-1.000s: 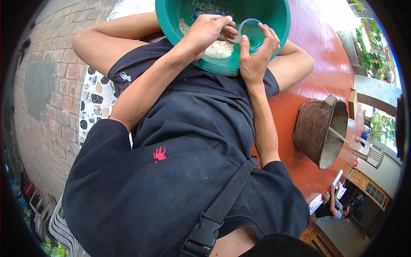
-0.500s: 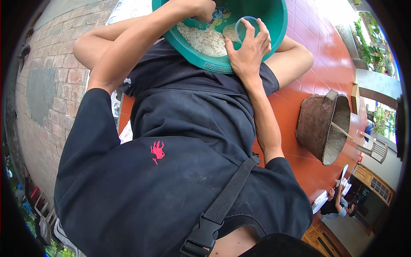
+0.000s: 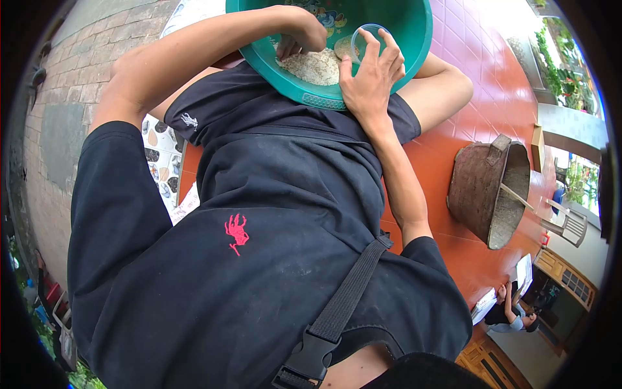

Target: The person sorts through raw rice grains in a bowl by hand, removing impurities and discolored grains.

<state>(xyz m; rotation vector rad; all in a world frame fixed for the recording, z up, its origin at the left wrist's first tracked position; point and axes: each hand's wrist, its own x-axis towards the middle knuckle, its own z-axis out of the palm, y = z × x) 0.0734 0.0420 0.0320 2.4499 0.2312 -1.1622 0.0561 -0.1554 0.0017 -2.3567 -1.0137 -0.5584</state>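
A green plastic basin [image 3: 414,71] with a cartoon picture on its inside rests on my lap. White grains that look like uncooked rice [image 3: 314,67] are heaped on its near side. My left hand [image 3: 304,34] reaches into the basin from the left, its curled fingertips down in the rice and partly hidden. My right hand [image 3: 374,74] is wrapped around a clear plastic cup [image 3: 368,29], which lies tilted inside the basin with some grains in it, its mouth toward the heap.
On the red tiled floor to the right stands a large brown bucket [image 3: 476,185] with a stick across its opening. Farther back a person [image 3: 508,308] sits holding white sheets. Brick paving [image 3: 78,78] runs along the left, beside a pebble-patterned edge [image 3: 162,155].
My left hand has come down and back into the rice heap, and my left elbow has swung outward. The right hand and cup have shifted only slightly.
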